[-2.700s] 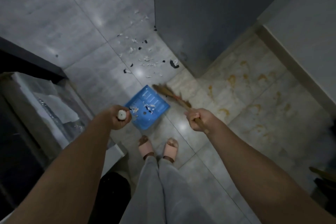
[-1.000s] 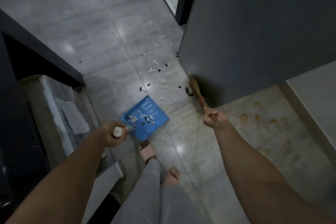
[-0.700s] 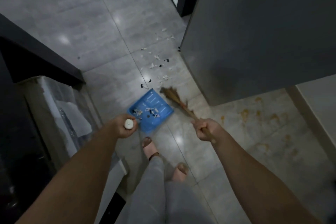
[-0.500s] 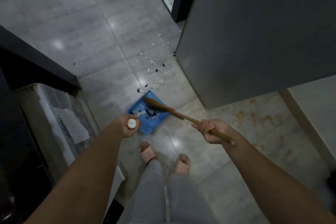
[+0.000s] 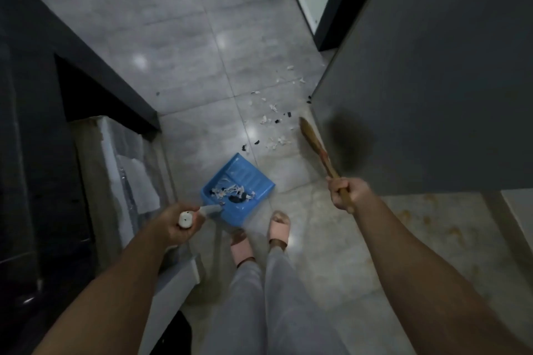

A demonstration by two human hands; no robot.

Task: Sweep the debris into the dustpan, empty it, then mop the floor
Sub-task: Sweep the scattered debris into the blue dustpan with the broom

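- Left hand (image 5: 180, 223) is wrapped tight around the dustpan (image 5: 238, 189) handle, pinning its open lip toward the debris (image 5: 271, 124) at one o'clock.
- Right hand (image 5: 346, 194) is fisted around the broom (image 5: 313, 144), bristles just beyond the scraps, placed to drag them in.

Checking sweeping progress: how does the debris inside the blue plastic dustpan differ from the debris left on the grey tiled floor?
The debris inside the blue plastic dustpan is bunched in one small heap near the handle end; the debris left on the grey tiled floor is strewn in a long trail beside the dark wall. The floor pieces lie beyond the pan's open lip, near the brown straw broom. Both mix white and black scraps.
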